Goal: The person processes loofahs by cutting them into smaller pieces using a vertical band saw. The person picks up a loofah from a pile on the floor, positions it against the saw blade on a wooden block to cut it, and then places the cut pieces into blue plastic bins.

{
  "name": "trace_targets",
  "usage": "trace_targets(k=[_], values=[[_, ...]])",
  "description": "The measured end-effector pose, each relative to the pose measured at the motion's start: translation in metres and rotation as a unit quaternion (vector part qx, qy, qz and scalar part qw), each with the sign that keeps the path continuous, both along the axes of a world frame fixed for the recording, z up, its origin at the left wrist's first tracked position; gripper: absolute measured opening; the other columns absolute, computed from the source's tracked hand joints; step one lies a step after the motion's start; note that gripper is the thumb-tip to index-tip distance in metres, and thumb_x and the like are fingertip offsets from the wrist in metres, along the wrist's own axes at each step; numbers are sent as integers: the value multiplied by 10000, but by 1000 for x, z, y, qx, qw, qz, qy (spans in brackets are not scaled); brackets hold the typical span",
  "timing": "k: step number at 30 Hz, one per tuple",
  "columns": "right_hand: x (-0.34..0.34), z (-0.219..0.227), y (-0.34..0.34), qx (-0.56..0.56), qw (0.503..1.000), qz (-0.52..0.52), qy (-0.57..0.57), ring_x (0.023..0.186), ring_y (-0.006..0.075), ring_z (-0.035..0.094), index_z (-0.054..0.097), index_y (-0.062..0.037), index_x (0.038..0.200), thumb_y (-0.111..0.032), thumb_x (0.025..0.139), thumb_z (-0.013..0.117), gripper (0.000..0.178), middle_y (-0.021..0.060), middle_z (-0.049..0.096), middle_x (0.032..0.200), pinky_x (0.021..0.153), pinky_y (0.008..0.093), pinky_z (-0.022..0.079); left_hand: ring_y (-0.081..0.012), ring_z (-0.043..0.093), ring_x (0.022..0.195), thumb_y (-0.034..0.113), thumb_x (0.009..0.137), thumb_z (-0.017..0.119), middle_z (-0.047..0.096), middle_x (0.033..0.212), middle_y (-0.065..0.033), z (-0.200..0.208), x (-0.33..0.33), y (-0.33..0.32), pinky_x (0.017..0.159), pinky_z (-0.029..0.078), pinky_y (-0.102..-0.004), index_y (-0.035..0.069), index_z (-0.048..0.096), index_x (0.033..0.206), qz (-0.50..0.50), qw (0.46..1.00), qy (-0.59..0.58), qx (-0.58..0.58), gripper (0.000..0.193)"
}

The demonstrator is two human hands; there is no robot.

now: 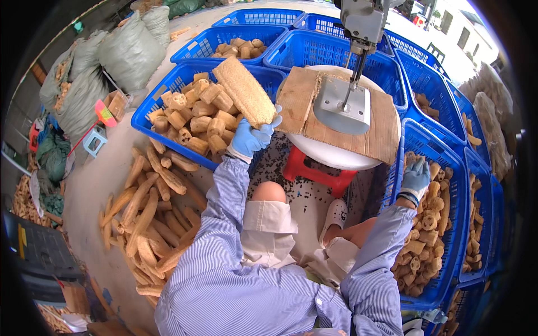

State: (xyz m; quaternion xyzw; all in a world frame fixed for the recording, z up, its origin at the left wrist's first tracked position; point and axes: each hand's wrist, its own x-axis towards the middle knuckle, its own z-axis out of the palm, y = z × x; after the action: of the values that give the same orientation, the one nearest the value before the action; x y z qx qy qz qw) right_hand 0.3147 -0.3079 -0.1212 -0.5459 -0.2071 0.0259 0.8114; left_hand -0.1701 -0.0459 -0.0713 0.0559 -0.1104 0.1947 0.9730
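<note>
My left hand (250,138), in a blue glove, grips the lower end of a long, pale dried loofah (244,91). It holds the loofah tilted above a blue basket (154,115) filled with short cut loofah pieces (208,110). My right hand (416,178), also in a blue glove, rests with fingers stretched over loofah pieces (428,221) at the far end of the right basket (445,280). Its fingertips are partly hidden. Between the hands stands a machine (358,28) with a vertical blade or needle over a metal plate (342,105).
Cardboard (383,126) covers the round white table (342,158) under the plate, above a red stool (319,173). Whole loofahs (148,218) are heaped on the floor at left. More blue baskets (314,50) surround the machine. Large sacks (134,53) stand at the far left.
</note>
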Motion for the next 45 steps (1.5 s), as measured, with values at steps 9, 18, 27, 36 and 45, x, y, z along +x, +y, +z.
trace_targets(k=[9,18,27,36,45], values=[[-25,69,-14,300,908,33,292,1171,245,630,579,-66,1317,-204,1037,514,319,65,661,1259,992,442,510,-261,575,1191,248,961,624,559,1294,-132,21,18,-8,1005,488,-397,89,493,1322,591,752,283,70,416],[4,55,-26,353,887,82,287,1182,292,632,648,-42,1208,-155,1027,490,266,99,653,1290,1010,522,498,-333,260,1488,654,989,364,263,1597,-240,73,119,141,1205,239,-357,-37,223,1543,560,436,545,446,898],[66,34,-48,350,875,180,283,1063,309,658,703,-113,990,-197,981,569,158,92,726,1074,956,599,464,-287,474,1346,405,992,601,486,1469,-175,25,11,22,1116,378,-350,-1,407,1465,643,369,542,397,652],[103,41,-36,241,897,19,369,1027,309,647,633,-134,1141,-191,976,556,191,77,672,1140,899,588,460,-140,576,739,298,911,681,629,936,-29,-206,-240,-198,696,513,-316,20,615,1166,460,434,774,5,383],[100,43,-28,188,929,27,319,1010,328,673,658,-97,1046,-149,960,573,131,91,707,1057,893,595,488,-396,223,1487,325,832,769,163,1635,-177,-282,-176,-161,1169,343,-472,188,224,1573,8,176,934,311,930]])
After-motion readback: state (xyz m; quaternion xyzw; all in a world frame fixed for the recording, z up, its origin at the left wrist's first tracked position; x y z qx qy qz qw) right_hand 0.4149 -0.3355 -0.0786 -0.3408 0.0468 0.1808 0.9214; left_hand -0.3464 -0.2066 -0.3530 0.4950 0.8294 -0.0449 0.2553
